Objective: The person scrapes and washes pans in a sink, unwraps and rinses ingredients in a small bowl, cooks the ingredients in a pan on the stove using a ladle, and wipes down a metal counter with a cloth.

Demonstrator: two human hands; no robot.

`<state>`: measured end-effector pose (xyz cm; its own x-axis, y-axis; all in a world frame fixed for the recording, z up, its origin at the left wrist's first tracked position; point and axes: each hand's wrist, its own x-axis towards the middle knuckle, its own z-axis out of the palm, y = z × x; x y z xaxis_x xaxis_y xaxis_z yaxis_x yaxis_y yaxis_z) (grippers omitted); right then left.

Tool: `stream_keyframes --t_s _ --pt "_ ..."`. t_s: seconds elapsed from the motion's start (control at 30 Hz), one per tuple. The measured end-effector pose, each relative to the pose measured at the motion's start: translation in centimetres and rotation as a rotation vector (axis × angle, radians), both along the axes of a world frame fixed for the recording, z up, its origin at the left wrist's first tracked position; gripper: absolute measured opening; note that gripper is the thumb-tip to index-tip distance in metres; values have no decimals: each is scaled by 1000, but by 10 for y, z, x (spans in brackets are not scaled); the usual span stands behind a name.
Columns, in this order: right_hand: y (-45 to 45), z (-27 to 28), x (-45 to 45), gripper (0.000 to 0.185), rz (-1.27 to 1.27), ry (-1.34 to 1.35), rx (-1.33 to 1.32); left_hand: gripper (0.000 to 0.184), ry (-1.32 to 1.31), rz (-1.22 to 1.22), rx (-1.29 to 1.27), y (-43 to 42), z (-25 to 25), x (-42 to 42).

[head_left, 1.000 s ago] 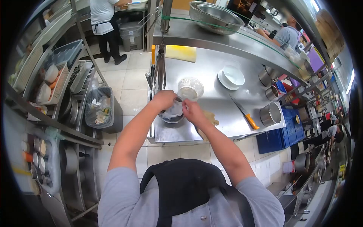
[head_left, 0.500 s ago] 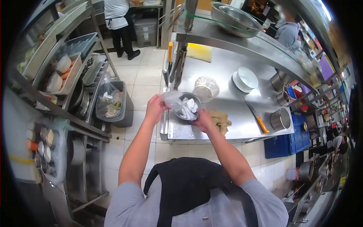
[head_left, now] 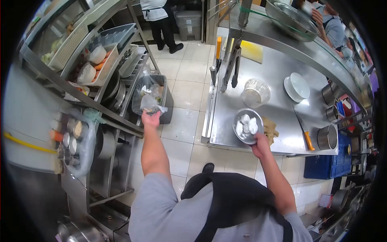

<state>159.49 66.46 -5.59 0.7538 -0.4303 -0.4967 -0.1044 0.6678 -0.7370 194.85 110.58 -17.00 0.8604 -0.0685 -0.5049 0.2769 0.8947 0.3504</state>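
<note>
At the rim of the grey waste bin (head_left: 168, 105), my left hand (head_left: 150, 119) is closed on a clear plastic bag (head_left: 152, 102), which partly covers the fingertips. The lined bin holds scraps and crumpled plastic. My right hand (head_left: 262, 145) grips the edge of a round metal bowl (head_left: 247, 140) at the front of the steel table. Several white lumps (head_left: 246, 125) lie inside this bowl, which looks slightly tilted. Just right of it, a crumpled tan cloth (head_left: 269, 130) rests on the table.
On the steel table (head_left: 278, 84) are a clear plastic tub (head_left: 256, 92), white bowls (head_left: 296, 87), an orange-handled knife (head_left: 304, 131), a metal pot (head_left: 327, 137) and a yellow cutting board (head_left: 252, 52). Tongs (head_left: 234, 66) hang at its left. A rack (head_left: 139, 28) stands left; a person (head_left: 156, 20) stands beyond.
My left hand has carried the plastic bag from above the bowl leftward to the bin. My right hand keeps hold of the metal bowl. The view has turned left.
</note>
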Motion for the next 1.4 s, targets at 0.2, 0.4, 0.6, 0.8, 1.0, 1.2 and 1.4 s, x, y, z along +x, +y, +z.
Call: stream_keyframes --t_s 0.2,0.4,0.6,0.8,1.0,1.2,1.4 --pt "-21 5 -127 56 -160 -33 14 48 270 -570 1098 -3 -119 -153" --pt "-64 17 -294 49 -488 -122 -81 45 172 -1766 1050 -133 -170 -346" --pt "-115 32 -463 46 -741 -13 -368 27 -1347 -1520 1414 -404 -39 -479" --pt "-139 35 -610 37 -955 326 -547 33 -2275 -979 495 -596 220 -736" --pt "-166 25 -734 35 -1324 298 -510 33 -2717 -1320 -177 -690 223 -898" --pt "-214 -6 -866 38 -1640 297 -330 27 -2468 -1564 -242 -796 198 -1012" --pt "-251 -8 -990 39 -1997 150 -170 25 -2396 -1855 -380 -942 181 -1186"
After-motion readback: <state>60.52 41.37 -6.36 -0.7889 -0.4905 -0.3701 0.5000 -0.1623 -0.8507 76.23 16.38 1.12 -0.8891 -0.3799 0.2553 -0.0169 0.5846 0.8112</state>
